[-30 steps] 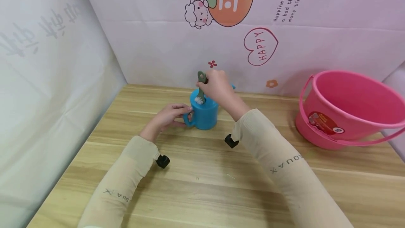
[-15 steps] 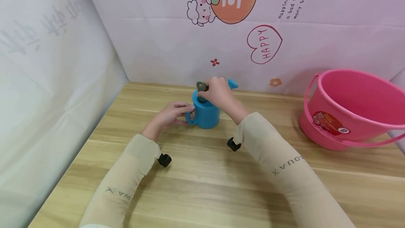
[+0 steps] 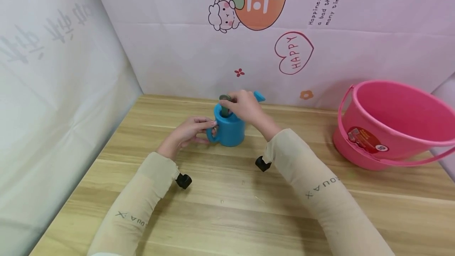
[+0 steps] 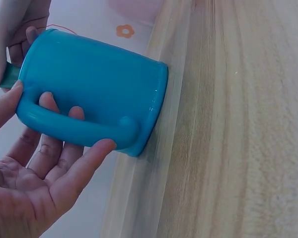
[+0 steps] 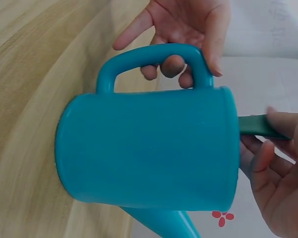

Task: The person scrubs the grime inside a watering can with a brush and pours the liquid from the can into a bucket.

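A blue watering can point(image 3: 231, 131) stands upright on the wooden table, its spout to the back right. At its handle point(image 4: 79, 130), the left hand point(image 3: 193, 129) has several fingertips through the loop and the thumb by the rim. Above the opening, the right hand point(image 3: 245, 106) pinches the green handle of a brush point(image 3: 225, 110) between thumb and fingers. The brush's lower part is hidden inside the can. In the right wrist view the green handle point(image 5: 258, 126) sticks out of the can's mouth, held by the right hand point(image 5: 283, 168).
A pink bucket point(image 3: 369, 161) with its handle hanging down stands at the right of the table point(image 3: 227, 224). Behind the can rises a white printed cloth point(image 3: 185, 62), and another pale cloth point(image 3: 64, 102) hangs on the left.
The right hand has moved down with the brush, and the white bristles seen above the can a second ago are now out of sight inside it. The left hand has stayed at the handle.
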The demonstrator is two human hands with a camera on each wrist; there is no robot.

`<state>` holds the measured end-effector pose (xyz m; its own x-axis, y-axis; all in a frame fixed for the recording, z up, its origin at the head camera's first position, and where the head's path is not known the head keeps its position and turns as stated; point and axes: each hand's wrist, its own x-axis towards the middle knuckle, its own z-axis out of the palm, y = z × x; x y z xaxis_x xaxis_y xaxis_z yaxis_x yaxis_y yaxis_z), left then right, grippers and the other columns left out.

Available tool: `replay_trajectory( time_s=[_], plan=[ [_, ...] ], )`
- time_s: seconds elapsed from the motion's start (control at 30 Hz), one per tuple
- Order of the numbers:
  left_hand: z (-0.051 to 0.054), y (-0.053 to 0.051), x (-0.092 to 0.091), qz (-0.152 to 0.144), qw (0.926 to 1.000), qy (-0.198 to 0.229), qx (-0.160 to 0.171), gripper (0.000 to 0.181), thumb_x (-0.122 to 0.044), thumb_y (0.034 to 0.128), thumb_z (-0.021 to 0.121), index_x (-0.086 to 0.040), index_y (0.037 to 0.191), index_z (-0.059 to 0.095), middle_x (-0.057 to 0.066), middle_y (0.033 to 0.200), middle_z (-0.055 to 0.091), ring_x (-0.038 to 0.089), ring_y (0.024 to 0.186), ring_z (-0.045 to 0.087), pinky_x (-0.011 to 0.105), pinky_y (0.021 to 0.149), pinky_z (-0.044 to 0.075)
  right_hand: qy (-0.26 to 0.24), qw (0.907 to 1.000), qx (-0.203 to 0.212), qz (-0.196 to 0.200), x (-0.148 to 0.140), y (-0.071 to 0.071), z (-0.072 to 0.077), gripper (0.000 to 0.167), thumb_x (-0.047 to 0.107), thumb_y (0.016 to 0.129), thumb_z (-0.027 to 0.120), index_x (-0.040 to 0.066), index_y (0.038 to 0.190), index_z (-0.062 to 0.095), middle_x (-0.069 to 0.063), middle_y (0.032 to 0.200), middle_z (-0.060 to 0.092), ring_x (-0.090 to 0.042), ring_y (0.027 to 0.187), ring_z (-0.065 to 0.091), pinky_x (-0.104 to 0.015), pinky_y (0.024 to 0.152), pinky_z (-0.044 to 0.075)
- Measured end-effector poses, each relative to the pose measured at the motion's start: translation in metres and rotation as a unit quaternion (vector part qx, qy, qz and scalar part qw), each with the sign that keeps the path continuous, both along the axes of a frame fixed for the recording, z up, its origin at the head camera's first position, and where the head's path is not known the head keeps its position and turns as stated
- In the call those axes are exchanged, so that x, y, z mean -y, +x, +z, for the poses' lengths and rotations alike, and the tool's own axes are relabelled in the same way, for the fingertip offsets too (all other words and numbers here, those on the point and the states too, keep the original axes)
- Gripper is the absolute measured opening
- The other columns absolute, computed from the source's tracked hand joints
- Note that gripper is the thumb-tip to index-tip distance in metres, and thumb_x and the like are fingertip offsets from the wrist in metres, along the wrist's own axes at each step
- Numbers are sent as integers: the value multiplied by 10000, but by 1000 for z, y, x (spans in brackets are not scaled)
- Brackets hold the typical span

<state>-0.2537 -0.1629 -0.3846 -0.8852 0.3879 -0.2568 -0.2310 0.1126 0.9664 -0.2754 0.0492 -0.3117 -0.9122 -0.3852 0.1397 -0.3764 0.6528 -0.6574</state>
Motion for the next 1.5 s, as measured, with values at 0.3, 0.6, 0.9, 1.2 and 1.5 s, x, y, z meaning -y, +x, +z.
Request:
replay_trajectory(
  time_s=[0.3, 0.6, 0.9, 1.2, 1.5],
  plan=[
    [0, -3, -3, 95, 9999, 54, 108, 288, -222, 1060, 597, 42, 1161, 649, 181, 1081, 656, 428, 1235, 565, 583, 988, 500, -126, 9999, -83, 43, -3, -3, 4, 495, 374, 1094, 504, 69, 705, 528, -89, 647, 557, -238, 641, 529, -329, 625, 388],
    [3, -4, -6, 137, 9997, -70, 178, 328, -230, 1051, 609, 60, 1197, 657, 175, 1069, 661, 412, 1232, 573, 569, 991, 503, -574, 9983, 23, 62, -5, -5, -2, 467, 384, 1087, 518, 64, 765, 630, -96, 673, 611, -247, 699, 587, -329, 648, 433],
    [4, -4, -5, 165, 9997, -98, 170, 253, -219, 1045, 616, 13, 1125, 680, 136, 1018, 661, 418, 1233, 563, 562, 990, 505, -823, 9966, -2, 35, -7, -5, 0, 446, 372, 1085, 527, 36, 822, 659, -120, 732, 654, -256, 750, 625, -341, 672, 457],
    [5, -4, -6, 83, 9997, -95, 194, 169, -196, 1039, 630, -51, 1017, 715, 107, 946, 676, 355, 1117, 606, 545, 969, 523, -1521, 9883, -40, -111, -13, -6, 2, 350, 298, 1074, 573, 11, 883, 635, -133, 817, 688, -281, 758, 698, -400, 775, 544],
    [8, 1, -8, -84, 9997, -179, 148, 217, -196, 1043, 622, 7, 1026, 698, 81, 916, 664, 297, 1078, 620, 537, 970, 527, -1507, 9885, 88, -30, -15, -4, 3, 348, 290, 1069, 582, 18, 876, 680, -116, 791, 681, -267, 788, 657, -382, 774, 518]
  ],
)
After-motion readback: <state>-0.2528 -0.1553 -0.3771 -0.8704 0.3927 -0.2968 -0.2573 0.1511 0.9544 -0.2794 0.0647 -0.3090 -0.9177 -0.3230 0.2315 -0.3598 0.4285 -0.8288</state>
